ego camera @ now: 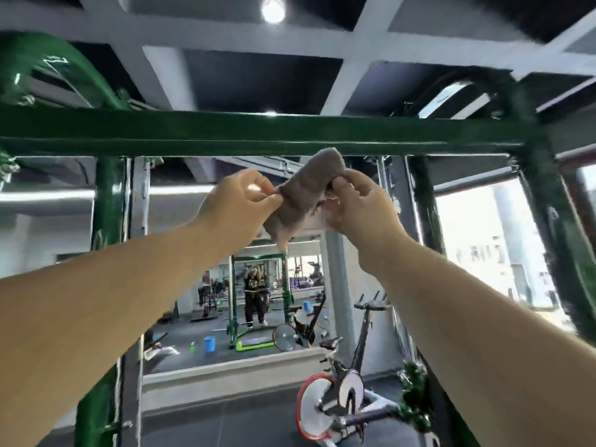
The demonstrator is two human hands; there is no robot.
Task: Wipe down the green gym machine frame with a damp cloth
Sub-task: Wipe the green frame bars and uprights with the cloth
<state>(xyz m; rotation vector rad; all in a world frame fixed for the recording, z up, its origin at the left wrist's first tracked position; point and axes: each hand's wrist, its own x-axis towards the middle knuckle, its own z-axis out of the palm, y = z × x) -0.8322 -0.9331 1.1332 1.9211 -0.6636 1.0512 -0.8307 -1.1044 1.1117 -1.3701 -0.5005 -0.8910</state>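
Grey cloth [301, 191] is being pinched by left grip [237, 201] and right grip [361, 204] close beneath green crossbar [258, 132], with spin bike [338, 398] and mirror [219, 330] beyond.

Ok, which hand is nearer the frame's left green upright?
Left. The left hand pinches the cloth end right of the upright; the right hand holds the other end, farther right.
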